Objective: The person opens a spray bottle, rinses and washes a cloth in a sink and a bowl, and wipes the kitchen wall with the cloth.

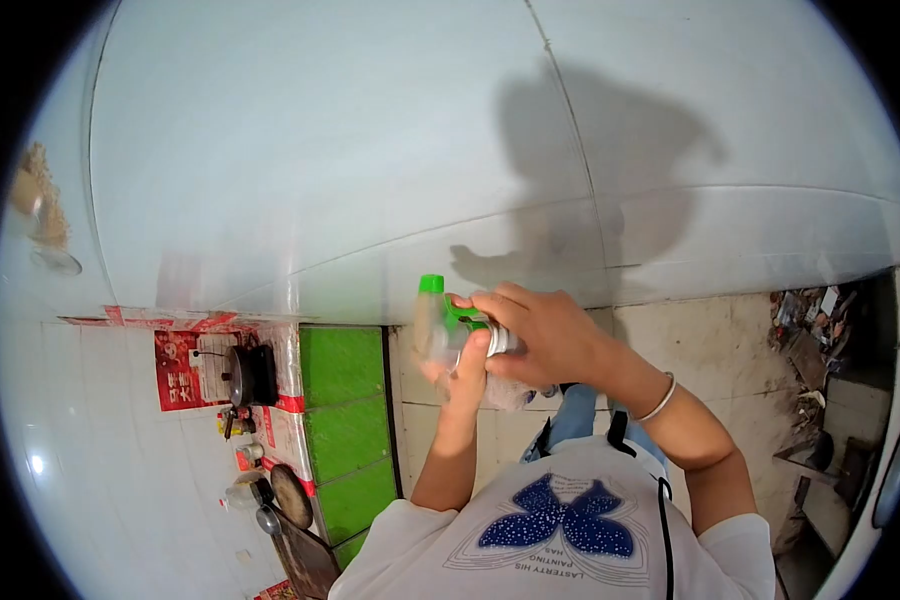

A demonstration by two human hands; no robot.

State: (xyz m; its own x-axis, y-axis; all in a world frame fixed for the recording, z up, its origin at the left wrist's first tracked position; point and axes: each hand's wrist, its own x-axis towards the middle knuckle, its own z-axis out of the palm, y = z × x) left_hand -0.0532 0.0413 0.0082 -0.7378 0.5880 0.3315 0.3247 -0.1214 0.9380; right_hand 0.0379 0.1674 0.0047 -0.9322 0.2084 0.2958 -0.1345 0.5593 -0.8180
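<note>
In front of my chest, both hands meet on a clear plastic bottle point(436, 338) with a green cap point(431, 284) and a green part near its top. My left hand point(462, 378) is closed around the bottle's side, thumb pointing up. My right hand point(550, 335) curls over from the right, its fingers closed at the green part. A whitish ridged ring point(502, 340) shows under the right palm; I cannot tell whether it belongs to the same bottle. Below the hands hangs something clear and crumpled-looking point(510, 394), partly covered.
A pale tiled wall point(350, 130) faces me, bearing my shadow. On the left, a green-tiled counter point(342, 430) carries a dark pot point(250, 375), a chopping board point(291, 496) and a cleaver-like blade point(300, 550). Rubbish point(815, 320) lies on the floor at right.
</note>
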